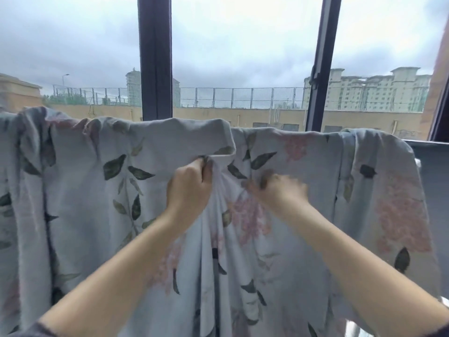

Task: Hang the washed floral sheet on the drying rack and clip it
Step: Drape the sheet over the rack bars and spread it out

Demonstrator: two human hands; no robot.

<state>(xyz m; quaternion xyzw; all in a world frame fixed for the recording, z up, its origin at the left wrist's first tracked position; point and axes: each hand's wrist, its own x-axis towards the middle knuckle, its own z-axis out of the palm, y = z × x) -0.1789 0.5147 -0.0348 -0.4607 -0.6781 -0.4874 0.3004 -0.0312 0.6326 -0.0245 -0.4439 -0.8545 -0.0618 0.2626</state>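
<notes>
I note two bare forearms reaching up. The left hand (189, 188) is fisted tight on a bunched fold of the floral sheet (73, 190). Close beside it the right hand (277, 189) is blurred and appears to pinch the same cloth. The sheet is soft, creased, pale blue cotton with leaf and pink blossom print, draped over a hidden rail. Beyond it stand a dark window frame (155, 57) and pale apartment blocks (376, 91).
</notes>
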